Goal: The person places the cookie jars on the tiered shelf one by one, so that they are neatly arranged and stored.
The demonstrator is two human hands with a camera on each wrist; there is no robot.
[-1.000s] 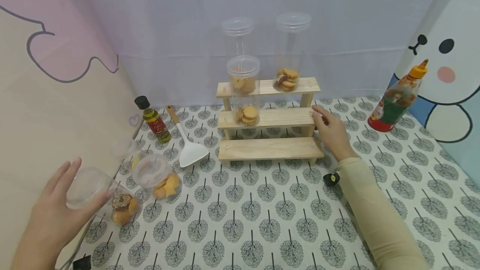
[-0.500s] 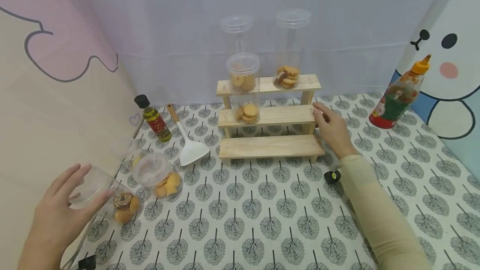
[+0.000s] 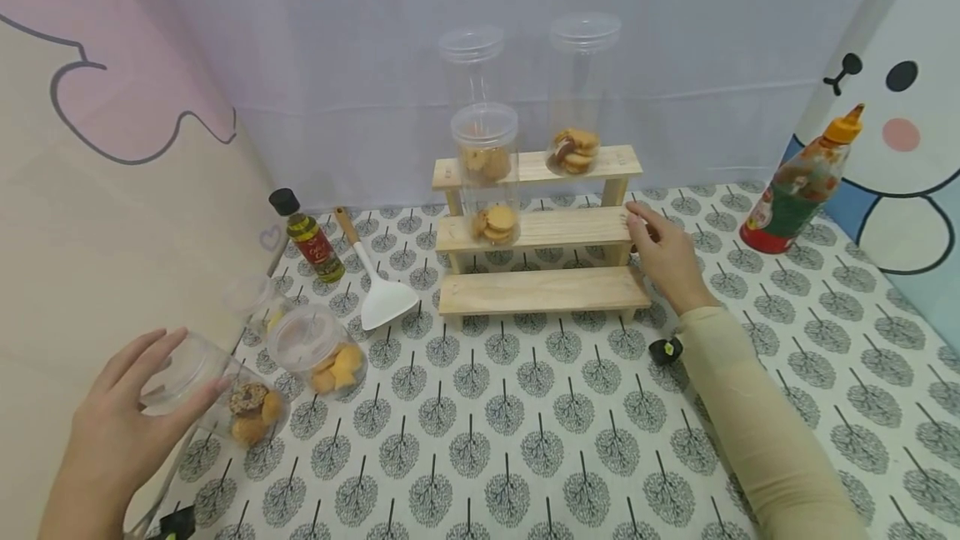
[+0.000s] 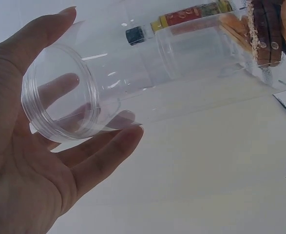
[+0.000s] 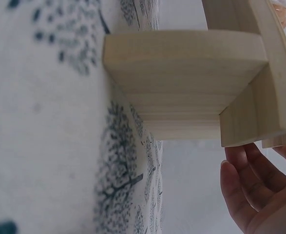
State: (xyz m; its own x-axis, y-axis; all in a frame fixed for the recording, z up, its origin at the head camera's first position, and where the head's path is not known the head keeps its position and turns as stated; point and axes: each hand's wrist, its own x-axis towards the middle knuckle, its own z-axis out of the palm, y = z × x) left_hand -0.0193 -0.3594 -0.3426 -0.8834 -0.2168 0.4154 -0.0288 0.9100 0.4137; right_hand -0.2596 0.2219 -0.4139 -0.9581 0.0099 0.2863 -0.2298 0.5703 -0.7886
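Observation:
My left hand (image 3: pixel 120 423) reaches round the lid end of a clear plastic cookie jar (image 3: pixel 232 386) at the left. Thumb and fingers are spread on either side; in the left wrist view the thumb stands off the lid (image 4: pixel 60 97). The jar leans, with ring-shaped and round cookies at its bottom. My right hand (image 3: pixel 663 261) holds the right end of the middle board of a three-step wooden rack (image 3: pixel 540 292). In the right wrist view its fingers (image 5: pixel 235 190) meet the board's end. A cookie jar (image 3: pixel 486 177) stands on the middle step.
Two jars (image 3: pixel 585 90) (image 3: pixel 471 65) stand on the top step. Left of the rack are a jar of yellow cookies (image 3: pixel 322 352), another jar (image 3: pixel 258 302), an oil bottle (image 3: pixel 311 240) and a white spatula (image 3: pixel 384 298). A sauce bottle (image 3: pixel 798 186) stands right.
My left hand has shifted slightly right, closer round the jar's lid. The right hand stays at the middle board's end. The whole head view has shifted a little.

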